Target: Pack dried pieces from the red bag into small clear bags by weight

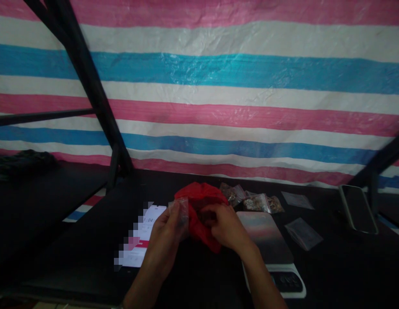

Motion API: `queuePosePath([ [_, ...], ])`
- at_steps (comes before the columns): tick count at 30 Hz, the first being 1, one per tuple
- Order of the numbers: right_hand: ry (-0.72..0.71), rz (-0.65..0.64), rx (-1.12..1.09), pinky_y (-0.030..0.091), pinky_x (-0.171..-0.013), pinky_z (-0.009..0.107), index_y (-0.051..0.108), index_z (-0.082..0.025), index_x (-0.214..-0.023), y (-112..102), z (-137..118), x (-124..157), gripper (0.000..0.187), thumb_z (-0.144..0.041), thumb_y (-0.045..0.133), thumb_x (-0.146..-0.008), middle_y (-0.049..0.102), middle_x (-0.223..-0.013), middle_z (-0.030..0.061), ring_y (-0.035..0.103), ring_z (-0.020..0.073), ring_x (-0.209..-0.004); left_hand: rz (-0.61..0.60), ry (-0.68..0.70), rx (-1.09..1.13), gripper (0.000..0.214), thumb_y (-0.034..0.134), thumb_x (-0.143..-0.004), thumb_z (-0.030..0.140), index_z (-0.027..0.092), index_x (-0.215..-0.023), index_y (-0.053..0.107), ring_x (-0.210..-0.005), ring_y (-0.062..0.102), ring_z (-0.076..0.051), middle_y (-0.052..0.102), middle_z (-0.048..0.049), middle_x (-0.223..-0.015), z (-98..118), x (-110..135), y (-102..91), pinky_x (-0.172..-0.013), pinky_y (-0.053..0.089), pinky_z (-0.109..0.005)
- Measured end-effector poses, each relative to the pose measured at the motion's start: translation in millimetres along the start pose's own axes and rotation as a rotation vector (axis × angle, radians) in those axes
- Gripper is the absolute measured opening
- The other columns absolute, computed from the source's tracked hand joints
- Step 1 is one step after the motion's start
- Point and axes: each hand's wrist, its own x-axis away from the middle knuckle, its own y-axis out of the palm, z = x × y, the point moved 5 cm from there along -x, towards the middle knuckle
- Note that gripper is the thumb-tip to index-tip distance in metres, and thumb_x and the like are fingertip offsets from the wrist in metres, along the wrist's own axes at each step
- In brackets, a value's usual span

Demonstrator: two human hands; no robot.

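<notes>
My left hand (pixel 167 229) pinches a small clear plastic bag (pixel 184 210) between thumb and fingers, held upright beside a red bag (pixel 201 191). The red bag lies open on the black table. Into its opening reaches my right hand (pixel 223 223), with fingers curled together. What those fingertips grip, if anything, is hidden in the dark inside of the red bag. Just right of my right hand sits a kitchen scale (pixel 266 238) with a metal plate and a white body; my right forearm crosses over its left edge.
Several filled clear bags (pixel 257 201) lie behind the scale. Flat plastic bags (pixel 304 234) rest to its right. A lit phone (pixel 157 214), partly pixelated, lies left of my left hand. Another phone (pixel 358 210) leans at the right. Black frame bars (pixel 89 81) stand before a striped sheet (pixel 234 68).
</notes>
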Motion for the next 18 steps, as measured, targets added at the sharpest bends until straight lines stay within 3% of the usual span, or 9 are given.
queuePosePath([
  [5,0.041,-0.033,-0.342,0.056,-0.095,0.035,0.080,-0.017,-0.115,2.1,8.9,-1.8,0.040,0.000,0.064,-0.083,0.083,-0.112,0.0090,0.077,0.0245,-0.105,-0.002,0.120,-0.237,0.057,0.082,-0.081,0.064,0.019,-0.116,0.077,-0.093,0.077,-0.024,0.082,-0.0076,-0.102,2.4,-6.1,-9.3,-0.078,0.061,-0.031],
  [8,0.060,-0.034,-0.476,0.058,-0.094,0.036,0.077,-0.015,-0.116,-5.5,9.5,0.1,0.034,-0.004,0.062,-0.087,0.082,-0.108,0.0094,0.077,0.0236,-0.103,-0.108,0.261,-0.460,0.056,0.079,-0.084,0.061,0.021,-0.122,0.076,-0.110,0.075,-0.028,0.081,-0.0097,-0.117,8.4,-8.6,-11.5,-0.094,0.059,-0.036],
  [15,-0.106,0.065,-0.486,0.053,-0.104,0.036,0.074,-0.024,-0.114,-36.1,-7.5,15.3,0.032,-0.008,0.062,-0.088,0.078,-0.118,0.0033,0.071,0.0203,-0.114,-0.344,0.354,-0.617,0.045,0.066,-0.097,0.044,0.023,-0.136,0.067,-0.132,0.066,-0.032,0.071,-0.0128,-0.141,3.7,-4.9,-8.6,-0.115,0.051,-0.047],
  [18,-0.148,0.121,-0.338,0.051,-0.102,0.039,0.074,-0.025,-0.112,-40.6,-22.3,21.4,0.033,-0.006,0.063,-0.088,0.077,-0.116,0.0030,0.069,0.0217,-0.110,-0.416,0.348,-0.647,0.043,0.061,-0.099,0.038,0.023,-0.139,0.064,-0.136,0.063,-0.031,0.068,-0.0131,-0.145,-0.2,-1.8,-2.6,-0.117,0.048,-0.046],
])
